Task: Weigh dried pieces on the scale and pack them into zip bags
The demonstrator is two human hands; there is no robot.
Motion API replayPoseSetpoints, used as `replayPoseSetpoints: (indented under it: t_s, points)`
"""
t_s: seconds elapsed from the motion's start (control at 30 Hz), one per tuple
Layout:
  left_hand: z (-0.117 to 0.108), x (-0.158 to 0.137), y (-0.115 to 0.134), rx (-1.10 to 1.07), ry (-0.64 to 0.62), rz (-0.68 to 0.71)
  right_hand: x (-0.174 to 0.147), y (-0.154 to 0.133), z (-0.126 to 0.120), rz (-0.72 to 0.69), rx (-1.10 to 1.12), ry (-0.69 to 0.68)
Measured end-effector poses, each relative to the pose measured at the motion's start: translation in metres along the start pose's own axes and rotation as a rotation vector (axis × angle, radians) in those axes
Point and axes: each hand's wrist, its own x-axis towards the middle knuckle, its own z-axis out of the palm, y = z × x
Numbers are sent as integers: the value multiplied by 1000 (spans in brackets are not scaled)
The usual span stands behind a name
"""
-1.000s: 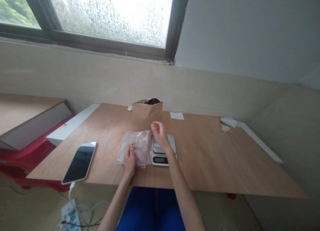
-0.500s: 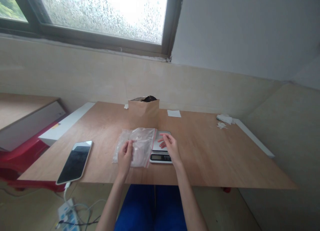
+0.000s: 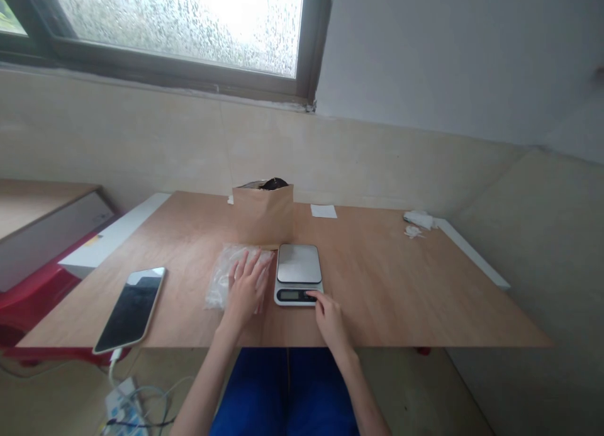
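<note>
My left hand [image 3: 245, 292] lies with fingers spread over a clear plastic zip bag [image 3: 218, 282], which rests flat on the table left of the scale. The hand covers much of the bag's right half. A small digital kitchen scale [image 3: 298, 264] with a silver plate and a dark display panel sits just right of the bag. My right hand [image 3: 329, 316] reaches to the scale's front panel, its index finger stretched out onto the button area and the other fingers curled; it holds nothing. Behind the bag and scale stands a brown paper pouch [image 3: 263, 216], open at the top, with something dark poking out.
A phone [image 3: 129, 310] lies at the table's left front, with a charging cable [image 3: 113, 363] running down to a power strip [image 3: 125, 401]. A white paper [image 3: 323, 211] lies near the wall. Crumpled tissues [image 3: 418, 221] are at the back right of the wooden table [image 3: 401, 285].
My left hand has set the plastic bag down and spread over it. My right hand has moved from above the scale's plate down to its front panel. The view has shifted slightly.
</note>
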Motion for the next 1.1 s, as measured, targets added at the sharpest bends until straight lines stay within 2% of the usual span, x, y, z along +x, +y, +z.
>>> replayPoseSetpoints:
  t_s: [0.07, 0.17, 0.3, 0.47, 0.6, 0.7, 0.77, 0.83, 0.9, 0.97, 1.1]
  points:
    - [10, -1, -10, 84, -82, -65, -1, -8, 0, 27, -132, -32]
    - [22, -4, -26, 176, -138, -154, -1, -20, 1, 62, -287, -61]
    - [30, -8, -31, 227, -147, -154, 1, -27, 10, 103, -358, -32]
    - [32, -9, -31, 212, -148, -146, -5, -22, 20, 142, -446, -19]
    - [31, -9, -32, 175, -135, -152, -9, -18, 10, 152, -363, -78]
    - [30, -8, -32, 161, -132, -151, -2, -11, -6, 58, -153, -85]
    - [30, -8, -31, 162, -131, -147, 9, 1, -18, -30, -40, -10]
    - [30, -8, -31, 168, -127, -145, 25, 18, -28, -56, -27, 137]
    - [30, -8, -32, 171, -121, -144, 42, 41, -35, -39, -86, 276]
    - [30, -9, -32, 172, -117, -143, 56, 64, -39, 2, -160, 354]
    - [31, -9, -34, 144, -107, -137, 68, 95, -36, 74, -379, 410]
